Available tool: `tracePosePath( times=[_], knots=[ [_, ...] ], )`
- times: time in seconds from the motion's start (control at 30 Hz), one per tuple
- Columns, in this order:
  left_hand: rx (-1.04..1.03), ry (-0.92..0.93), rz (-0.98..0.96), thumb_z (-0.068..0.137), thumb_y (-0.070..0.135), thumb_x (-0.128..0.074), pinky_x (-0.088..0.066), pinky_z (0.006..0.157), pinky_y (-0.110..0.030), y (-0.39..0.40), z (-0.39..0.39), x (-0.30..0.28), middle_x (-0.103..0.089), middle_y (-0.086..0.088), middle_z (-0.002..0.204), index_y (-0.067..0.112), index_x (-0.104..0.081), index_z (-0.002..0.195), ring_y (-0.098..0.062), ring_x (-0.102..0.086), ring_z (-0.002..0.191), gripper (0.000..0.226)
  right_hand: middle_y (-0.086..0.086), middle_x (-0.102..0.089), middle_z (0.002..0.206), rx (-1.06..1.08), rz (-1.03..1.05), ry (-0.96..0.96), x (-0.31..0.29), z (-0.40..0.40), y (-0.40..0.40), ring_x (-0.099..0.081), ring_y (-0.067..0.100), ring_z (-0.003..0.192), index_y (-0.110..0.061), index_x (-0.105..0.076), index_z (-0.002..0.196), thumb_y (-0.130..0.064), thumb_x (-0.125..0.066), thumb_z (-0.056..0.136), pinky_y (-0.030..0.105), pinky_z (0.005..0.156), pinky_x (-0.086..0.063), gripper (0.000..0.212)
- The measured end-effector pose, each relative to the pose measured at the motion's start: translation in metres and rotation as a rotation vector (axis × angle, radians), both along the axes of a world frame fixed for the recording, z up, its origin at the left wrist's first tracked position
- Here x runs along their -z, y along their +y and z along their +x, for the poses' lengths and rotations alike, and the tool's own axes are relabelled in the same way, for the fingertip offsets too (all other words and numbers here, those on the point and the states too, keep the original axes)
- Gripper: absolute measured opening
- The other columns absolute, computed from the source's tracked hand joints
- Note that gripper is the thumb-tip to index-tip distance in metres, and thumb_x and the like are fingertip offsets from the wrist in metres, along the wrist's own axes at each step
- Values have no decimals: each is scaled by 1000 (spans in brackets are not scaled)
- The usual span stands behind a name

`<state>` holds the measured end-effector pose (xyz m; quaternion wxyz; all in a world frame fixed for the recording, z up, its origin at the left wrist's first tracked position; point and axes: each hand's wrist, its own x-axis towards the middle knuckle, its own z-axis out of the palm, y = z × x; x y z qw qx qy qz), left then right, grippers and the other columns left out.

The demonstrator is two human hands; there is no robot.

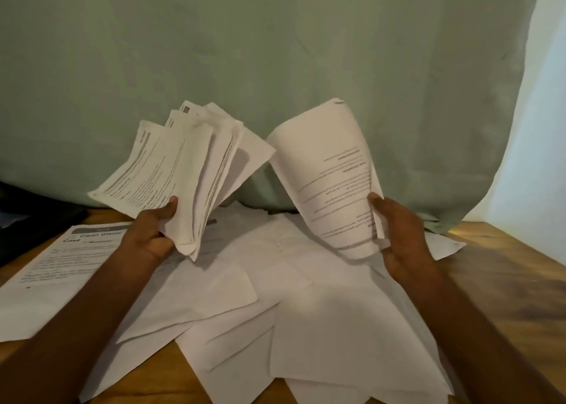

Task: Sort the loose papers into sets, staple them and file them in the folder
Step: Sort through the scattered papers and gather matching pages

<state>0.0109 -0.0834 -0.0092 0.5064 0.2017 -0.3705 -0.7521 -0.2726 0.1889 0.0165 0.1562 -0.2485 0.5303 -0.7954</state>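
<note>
My left hand (153,232) grips a fanned bundle of printed papers (183,170) by its lower corner, raised above the table. My right hand (398,235) holds a single printed sheet (330,170) by its lower right edge; the sheet curls over at the top. Under both hands a heap of loose white papers (291,318) lies spread on the wooden table (505,281), mostly blank side up. A printed page headed "Clean Glass" (61,265) lies flat at the left. No stapler or folder shows.
A pale green curtain (275,51) hangs behind the table, with a bright wall (545,128) at the far right. A dark object (30,213) sits at the far left edge. Bare wood shows along the right side of the table.
</note>
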Motion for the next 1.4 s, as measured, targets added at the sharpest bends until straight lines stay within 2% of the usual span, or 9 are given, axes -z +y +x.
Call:
tracePosePath(
  times=[0.3, 0.37, 0.53, 0.67, 0.87, 0.97, 1.13, 1.27, 1.4],
  knots=[
    [23, -1, -5, 103, 8, -56, -62, 57, -30, -5, -1, 6, -79, 7, 81, 23, -68, 111, -11, -75, 68, 21, 14, -67, 134, -431, -303, -412, 5, 1, 1, -66, 28, 122, -6, -60, 140, -19, -64, 99, 47, 97, -57, 43],
    [35, 5, 1, 102, 8, -57, -63, 59, -32, -5, 0, 8, -80, 6, 84, 24, -69, 111, -12, -76, 69, 22, 10, -68, 132, -515, -323, -499, 2, 2, 2, -66, 24, 119, -9, -59, 142, -25, -65, 99, 46, 106, -51, 46],
    [24, -28, -46, 102, 10, -59, -56, 81, -39, -7, -1, 9, -80, 8, 89, 24, -68, 120, -12, -74, 80, 25, 5, -72, 115, -631, -271, -550, 3, 9, 3, -71, 21, 101, -13, -59, 143, -31, -64, 101, 43, 94, -59, 47],
    [38, -53, -42, 104, 12, -56, -54, 86, -38, -4, 0, 9, -79, 8, 86, 27, -79, 100, -10, -75, 78, 28, 5, -73, 111, -629, -225, -573, 8, 11, 0, -72, 20, 97, -13, -58, 144, -29, -61, 102, 42, 86, -63, 45],
    [11, -76, -37, 103, 8, -58, -55, 85, -39, 2, 0, 5, -79, 7, 83, 24, -70, 107, -14, -71, 83, 20, 2, -71, 116, -630, -170, -588, 12, 10, -5, -68, 18, 105, -14, -57, 146, -30, -63, 101, 40, 95, -58, 48],
    [20, -80, -50, 104, 8, -57, -53, 94, -42, 6, 1, 4, -79, 5, 87, 26, -82, 91, -16, -69, 89, 34, 2, -71, 117, -626, -167, -596, 13, 9, -7, -67, 18, 108, -15, -56, 145, -31, -62, 102, 40, 102, -53, 47],
    [23, -69, -21, 104, 9, -56, -53, 102, -44, 12, 0, -2, -73, 1, 105, 20, -66, 117, -18, -69, 93, 20, 5, -71, 118, -646, -134, -575, 13, 13, -10, -68, 19, 108, -9, -60, 140, -25, -62, 100, 41, 106, -51, 43],
    [-2, -24, -63, 103, 8, -57, -61, 76, -30, 19, -1, -12, -76, 6, 98, 18, -61, 132, -11, -72, 83, 31, 17, -72, 116, -706, 56, -422, 19, 39, -20, -71, 27, 102, 5, -63, 129, -12, -58, 99, 39, 98, -57, 35],
    [30, -63, -146, 105, 10, -54, -52, 103, -35, 20, 1, -30, -71, 4, 119, 18, -68, 129, -12, -68, 102, 29, 1, -79, 102, -430, 470, 202, 24, 68, -31, -75, 16, 96, -11, -78, 110, -22, -72, 94, 30, 89, -60, 20]
  ],
)
